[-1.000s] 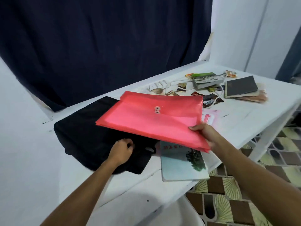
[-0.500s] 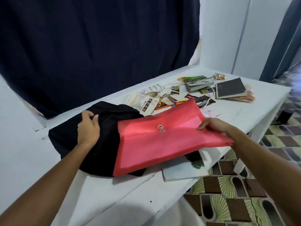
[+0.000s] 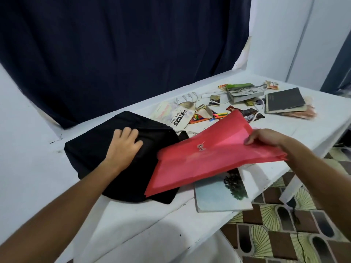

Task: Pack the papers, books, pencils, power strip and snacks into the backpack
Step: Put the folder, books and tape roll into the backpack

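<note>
Left arm reached in from lower left, forearm bare. Left hand (image 3: pixel 124 144) lay palm down on the black backpack (image 3: pixel 91 158), fingers (image 3: pixel 131 132) spread and only slightly bent, pressing the fabric. Right arm came in from lower right, wrist bent inward. Right hand (image 3: pixel 263 136) pinched the far edge of the red folder (image 3: pixel 209 154), thumb on top, fingers beneath and hidden.
</note>
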Demonstrator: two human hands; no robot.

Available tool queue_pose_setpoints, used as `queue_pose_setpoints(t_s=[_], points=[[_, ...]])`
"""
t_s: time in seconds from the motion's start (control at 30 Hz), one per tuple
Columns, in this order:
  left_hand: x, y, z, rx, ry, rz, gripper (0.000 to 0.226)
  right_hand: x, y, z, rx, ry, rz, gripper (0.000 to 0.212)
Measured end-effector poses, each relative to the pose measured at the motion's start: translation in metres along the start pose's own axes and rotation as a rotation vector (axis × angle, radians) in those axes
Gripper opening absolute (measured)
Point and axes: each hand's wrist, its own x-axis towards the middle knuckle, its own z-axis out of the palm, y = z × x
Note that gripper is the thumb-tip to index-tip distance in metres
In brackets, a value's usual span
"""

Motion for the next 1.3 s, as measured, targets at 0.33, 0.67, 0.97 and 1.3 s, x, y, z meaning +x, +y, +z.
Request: queue_pose_setpoints(t_s=[0.33,0.67,0.97,1.3], points=[[0.007,0.064,0.019,-0.149,-0.696,-0.563,0.09,0.028,-0.03,-0.002,-0.064,-0.104,0.0,0.015],[0.024,0.022,0.042,-0.263,-0.679,-0.676,0.076,0.062,-0.06,-0.016,-0.149,-0.098,-0.027,0.01],[0.07,-0.056,0.021,-0.622,-0.545,-0.881,0.067,0.061,-0.091,0.001,-0.135,-0.013,-0.086,0.013],[0.079,-0.072,0.002,-0.741,-0.423,-0.83,0.063,0.036,-0.104,0.061,0.038,0.093,-0.166,0.016]])
